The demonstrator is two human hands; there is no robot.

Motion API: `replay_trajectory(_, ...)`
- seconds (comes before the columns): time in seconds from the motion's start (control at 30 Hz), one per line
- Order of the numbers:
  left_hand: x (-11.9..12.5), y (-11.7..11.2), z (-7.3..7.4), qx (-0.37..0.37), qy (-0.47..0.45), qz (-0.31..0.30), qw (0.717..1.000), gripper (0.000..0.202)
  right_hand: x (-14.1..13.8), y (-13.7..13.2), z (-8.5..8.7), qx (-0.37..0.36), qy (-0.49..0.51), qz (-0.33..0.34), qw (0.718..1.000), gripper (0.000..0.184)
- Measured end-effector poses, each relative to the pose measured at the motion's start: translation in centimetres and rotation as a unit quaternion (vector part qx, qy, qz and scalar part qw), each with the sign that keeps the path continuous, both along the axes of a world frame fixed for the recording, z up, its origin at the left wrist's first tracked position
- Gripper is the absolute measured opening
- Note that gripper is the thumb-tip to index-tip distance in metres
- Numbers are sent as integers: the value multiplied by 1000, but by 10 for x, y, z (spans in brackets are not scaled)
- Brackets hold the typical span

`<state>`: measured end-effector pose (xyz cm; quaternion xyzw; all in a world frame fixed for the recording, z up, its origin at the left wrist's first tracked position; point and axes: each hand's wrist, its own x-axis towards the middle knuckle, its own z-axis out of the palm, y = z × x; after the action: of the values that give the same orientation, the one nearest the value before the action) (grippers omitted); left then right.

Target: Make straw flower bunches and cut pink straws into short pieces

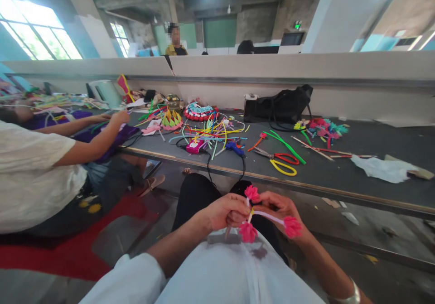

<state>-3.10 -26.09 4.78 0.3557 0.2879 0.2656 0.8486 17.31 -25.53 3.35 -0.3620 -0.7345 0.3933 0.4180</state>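
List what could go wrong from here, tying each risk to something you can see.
1. The left hand and right hand hold the pale pipe-cleaner stems with pink fluffy tips over the lap, not over the dark grey table; a slip could drop them to the floor.
2. The black cable hangs over the table's edge by the knees; a leg might snag it.

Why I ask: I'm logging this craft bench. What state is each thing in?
Left hand, pinched shut on the pom-pom stems.
Right hand, pinched shut on the same stems.
Pom-pom stems, held between both hands, bent.
Scissors, lying flat on the table, untouched.
Black bag, slumped against the partition.
White cloth, crumpled on the table.
Loose pipe cleaners, scattered in a tangle.
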Motion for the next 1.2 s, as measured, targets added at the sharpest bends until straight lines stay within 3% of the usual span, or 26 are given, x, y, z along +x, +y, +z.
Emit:
replay_trajectory(0.13,1,0,9,20,53,-30,998,16,9,8,16,176,-82,44,980,22)
replay_trajectory(0.3,8,-1,14,62,93,-53,992,12,20,20,41,360,-210,61,907,30)
replay_trajectory(0.4,12,-2,16,79,113,-50,989,12,26,23,56,412,-259,72,871,31)
replay_trajectory(0.53,17,-1,20,111,130,7,985,17,32,21,70,466,-309,53,827,25)
replay_trajectory(0.67,23,0,23,111,133,101,980,21,32,6,75,484,-301,18,822,16)
replay_trajectory(0.8,26,3,24,59,69,170,981,18,23,-17,68,467,-245,-18,849,10)
replay_trajectory(0.9,24,4,25,35,20,192,981,20,14,-32,51,367,-184,-65,909,12)
replay_trajectory(1.03,21,4,25,20,-47,161,986,25,6,-39,21,183,-86,-143,969,16)
replay_trajectory(1.13,21,1,22,27,-69,130,989,21,4,-30,6,61,-21,-148,987,21)
replay_trajectory(1.2,21,-1,20,36,-69,101,992,18,4,-18,5,16,13,-125,992,22)
